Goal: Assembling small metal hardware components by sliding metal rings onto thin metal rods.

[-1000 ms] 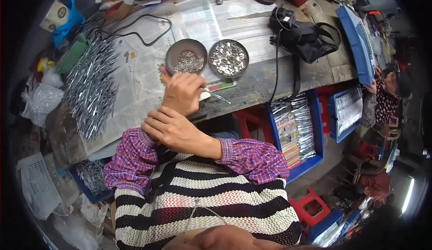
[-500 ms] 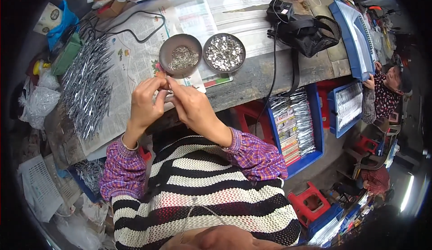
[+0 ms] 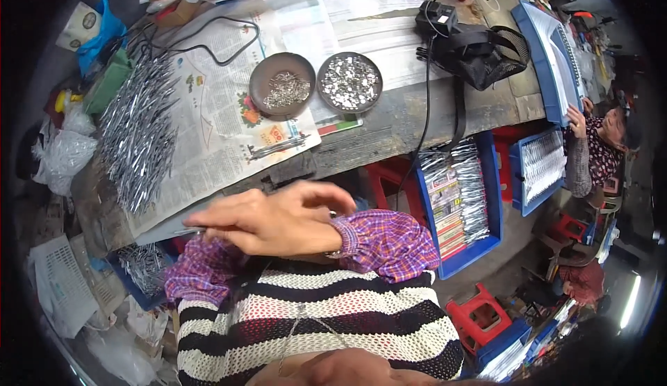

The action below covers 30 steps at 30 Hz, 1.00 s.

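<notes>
My hands cross just off the table's front edge. My right hand (image 3: 257,223) reaches left over my left forearm, fingers stretched out by the left sleeve cuff; nothing shows in it. Partly behind it, my left hand (image 3: 313,195) points right with loosely curved fingers apart, no object visible between them. Ahead on the newspaper (image 3: 215,104) lie several thin dark metal pieces (image 3: 278,146) side by side. Beyond them stand a round dish of small metal pins (image 3: 286,91) and a dish of shiny little discs (image 3: 347,84). A large heap of slender silvery metal pieces (image 3: 139,136) covers the table's left side.
A black adapter (image 3: 436,16) with a cable and a black mesh bag (image 3: 486,56) lie at the table's right. Below its edge sits a blue tray (image 3: 495,205) of metal pieces. A red stool (image 3: 479,316) stands lower right. Another person (image 3: 604,132) handles a blue tray (image 3: 545,59).
My hands have parted from their fingertip pinch near the dishes and drawn back toward my body. My right hand now crosses left over my left arm, uncovering the metal pieces on the newspaper.
</notes>
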Available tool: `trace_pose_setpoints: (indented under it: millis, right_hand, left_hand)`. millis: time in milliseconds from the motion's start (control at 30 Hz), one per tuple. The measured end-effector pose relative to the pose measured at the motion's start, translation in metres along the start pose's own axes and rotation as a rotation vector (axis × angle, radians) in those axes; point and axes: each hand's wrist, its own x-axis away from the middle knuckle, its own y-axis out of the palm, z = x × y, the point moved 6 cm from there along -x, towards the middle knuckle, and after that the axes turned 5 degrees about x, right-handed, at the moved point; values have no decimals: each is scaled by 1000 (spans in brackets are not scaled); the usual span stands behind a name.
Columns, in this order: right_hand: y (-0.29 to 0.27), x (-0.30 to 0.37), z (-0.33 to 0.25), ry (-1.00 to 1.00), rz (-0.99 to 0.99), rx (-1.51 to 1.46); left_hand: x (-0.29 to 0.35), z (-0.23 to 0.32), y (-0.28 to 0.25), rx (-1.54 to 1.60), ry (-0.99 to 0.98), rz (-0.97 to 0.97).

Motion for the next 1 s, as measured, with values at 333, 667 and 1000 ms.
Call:
trace_pose_setpoints:
  millis: [333,667,1000]
  right_hand:
    - [37,14,9,49,-78,-132]
    - [46,8,6,39,-73,-139]
    - [63,-6,-8,-114,-111,-121]
  left_hand:
    - [-3,-5,10,-14,21,-65]
    - [-5,-11,24,-64,115,-16]
    - [-42,7,26,-569,533,255]
